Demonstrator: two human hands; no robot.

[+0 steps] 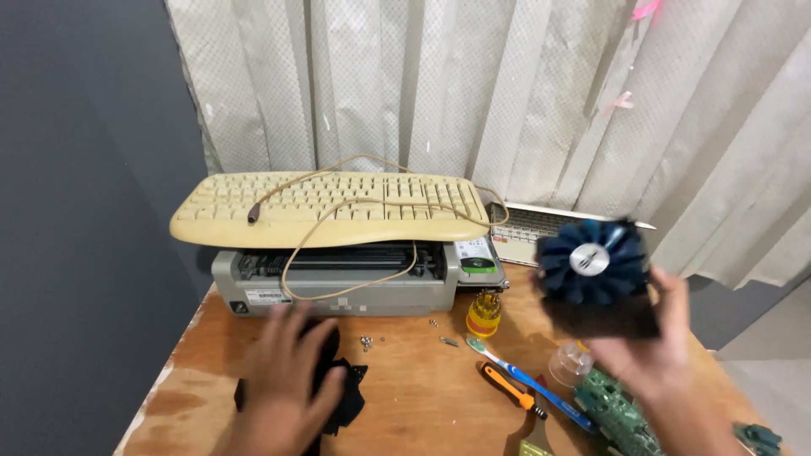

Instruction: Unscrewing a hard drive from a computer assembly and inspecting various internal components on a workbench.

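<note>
The right hand [655, 338] is gripping a dark blue finned cooling fan [593, 268] with a silver hub, holding it up off the tabletop [414, 397] at about 3 o'clock in the view, its fins facing the camera. The left hand [283, 380] is lying flat and blurred at 7 o'clock, fingers spread and pressing down on a crumpled black cloth [342, 397] that is resting on the bare wood.

Just past the left hand, toward 12 o'clock, a few small screws [367, 342] are lying loose. Between the two hands, a blue toothbrush [524, 380] and an orange-handled screwdriver [507, 387] are lying side by side, and a paintbrush [536, 435] is lying just beside them at 5 o'clock. A yellow holder of screwdriver bits [484, 314] is standing beyond them. Below the right hand, a clear plastic cap [570, 365] is sitting next to a green circuit board [621, 414].

At the far edge of the tabletop, a grey printer [338, 287] is carrying a yellowed keyboard [329, 207] across its top, the keyboard's cable [338, 291] looping down over the printer's front. A hard drive [478, 260] is resting at the printer's 3 o'clock side, with a laptop [528, 230] behind it against pale curtains [507, 93].
</note>
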